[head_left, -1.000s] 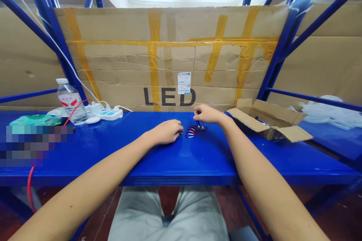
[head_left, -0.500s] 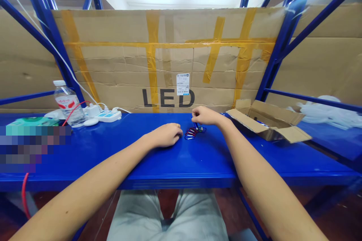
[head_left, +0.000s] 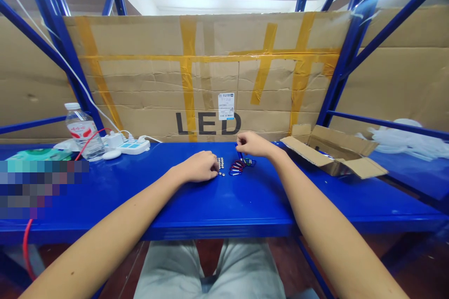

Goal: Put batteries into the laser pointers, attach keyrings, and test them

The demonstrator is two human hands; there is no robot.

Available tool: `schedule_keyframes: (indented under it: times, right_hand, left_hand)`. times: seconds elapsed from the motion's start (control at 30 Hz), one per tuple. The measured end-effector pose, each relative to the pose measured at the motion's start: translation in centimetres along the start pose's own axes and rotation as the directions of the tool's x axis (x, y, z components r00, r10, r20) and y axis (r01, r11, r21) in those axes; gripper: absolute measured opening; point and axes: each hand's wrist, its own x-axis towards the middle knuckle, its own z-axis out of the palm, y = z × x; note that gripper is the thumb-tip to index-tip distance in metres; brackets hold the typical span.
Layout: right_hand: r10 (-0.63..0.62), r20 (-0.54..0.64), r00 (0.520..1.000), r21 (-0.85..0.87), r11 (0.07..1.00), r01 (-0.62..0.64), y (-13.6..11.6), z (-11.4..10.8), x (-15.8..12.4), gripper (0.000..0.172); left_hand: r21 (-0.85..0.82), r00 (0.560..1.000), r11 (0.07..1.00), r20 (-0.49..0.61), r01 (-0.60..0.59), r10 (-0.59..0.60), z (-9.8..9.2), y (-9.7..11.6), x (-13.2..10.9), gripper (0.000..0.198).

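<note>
My left hand [head_left: 201,167] rests on the blue table with its fingers curled down and together. At its fingertips lie several small round silver pieces [head_left: 221,163], mostly in short rows, with a couple apart nearer me. Whatever the left fingers pinch, if anything, is hidden. My right hand [head_left: 253,144] is closed in a pinch around a slim blue object [head_left: 239,150], held tilted over the table; its exact kind is too small to make out. Just below it, a fanned row of carabiners [head_left: 237,166] in red, blue and green lies on the table.
An open cardboard box [head_left: 333,149] stands at the right. Toward the left are a water bottle [head_left: 83,133], a white power strip [head_left: 133,145] with cables and a green packet [head_left: 42,154]. A large cardboard sheet [head_left: 150,79] marked LED stands behind the blue table [head_left: 224,205].
My left hand has shifted a little to the left, uncovering the small silver pieces. My right hand stays nearly in place, with the slim blue object still in its fingers.
</note>
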Motion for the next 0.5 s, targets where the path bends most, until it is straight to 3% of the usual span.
schedule_keyframes:
  times: [0.23, 0.5]
  right_hand:
    - [-0.017, 0.01, 1.0, 0.029, 0.999, 0.017, -0.61, 0.17, -0.22, 0.009]
    - [0.011, 0.024, 1.0, 0.315, 0.949, -0.018, -0.87, 0.93, 0.1, 0.024]
  left_hand:
    - [-0.095, 0.999, 0.995, 0.009, 0.031, -0.031, 0.35, -0.24, 0.07, 0.01]
    - [-0.144, 0.999, 0.989, 0.042, 0.041, -0.035, 0.14, -0.29, -0.16, 0.009]
